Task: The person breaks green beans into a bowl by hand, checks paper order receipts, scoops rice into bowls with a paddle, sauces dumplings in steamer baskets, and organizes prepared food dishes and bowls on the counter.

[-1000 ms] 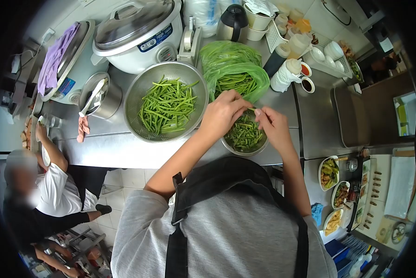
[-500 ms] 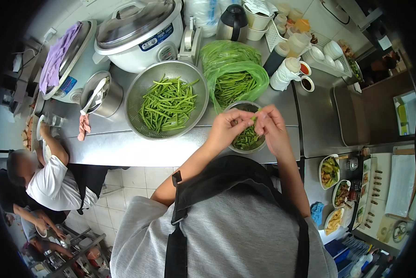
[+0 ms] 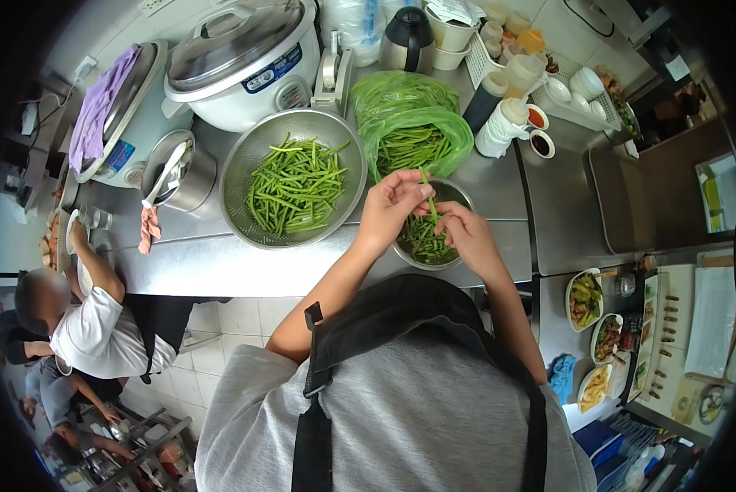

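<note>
Left hand (image 3: 391,211) — thumb and fingers pinching one green bean (image 3: 430,197); right hand (image 3: 469,239) — fingers curled at its lower end, grip unclear; metal bowl (image 3: 455,192) beneath.

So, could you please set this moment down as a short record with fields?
Left hand: pinching a green bean
Right hand: at that bean's lower part, grip unclear
Metal bowl: below the hands, holding short green pieces
Perforated colander: left of the bowl, holding green beans
Green plastic bag: open, beans showing inside
</note>
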`<state>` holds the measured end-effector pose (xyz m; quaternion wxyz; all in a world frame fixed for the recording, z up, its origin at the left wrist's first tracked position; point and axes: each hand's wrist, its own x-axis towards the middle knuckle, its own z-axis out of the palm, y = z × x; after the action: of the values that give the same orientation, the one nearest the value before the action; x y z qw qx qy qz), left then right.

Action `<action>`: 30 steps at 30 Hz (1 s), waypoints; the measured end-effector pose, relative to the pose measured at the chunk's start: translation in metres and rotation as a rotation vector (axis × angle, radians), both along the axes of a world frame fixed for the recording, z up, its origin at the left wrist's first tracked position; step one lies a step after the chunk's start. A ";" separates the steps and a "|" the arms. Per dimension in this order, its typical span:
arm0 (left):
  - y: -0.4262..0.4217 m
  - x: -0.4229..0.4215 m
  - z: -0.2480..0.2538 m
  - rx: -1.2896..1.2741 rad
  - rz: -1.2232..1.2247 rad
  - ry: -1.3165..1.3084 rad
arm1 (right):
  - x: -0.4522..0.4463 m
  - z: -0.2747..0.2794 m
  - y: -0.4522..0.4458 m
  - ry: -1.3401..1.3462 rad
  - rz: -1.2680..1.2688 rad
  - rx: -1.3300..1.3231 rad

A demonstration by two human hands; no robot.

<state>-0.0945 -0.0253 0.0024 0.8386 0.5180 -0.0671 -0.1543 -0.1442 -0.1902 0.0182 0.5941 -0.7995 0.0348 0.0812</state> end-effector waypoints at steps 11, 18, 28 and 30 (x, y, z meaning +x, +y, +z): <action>0.016 0.013 -0.006 -0.025 -0.006 -0.017 | 0.002 0.010 -0.001 0.013 0.127 -0.007; 0.034 0.007 -0.004 -0.057 -0.178 -0.054 | 0.008 0.005 -0.003 -0.031 -0.035 0.461; 0.013 -0.006 -0.004 -0.140 -0.036 -0.008 | 0.006 0.005 0.017 -0.152 -0.075 0.181; 0.016 -0.001 -0.001 -0.047 0.091 -0.070 | 0.007 0.010 0.018 -0.175 -0.045 0.095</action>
<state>-0.0955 -0.0092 0.0011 0.8539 0.5057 -0.0765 -0.0962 -0.1376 -0.1722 0.0279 0.6338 -0.7735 -0.0032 -0.0007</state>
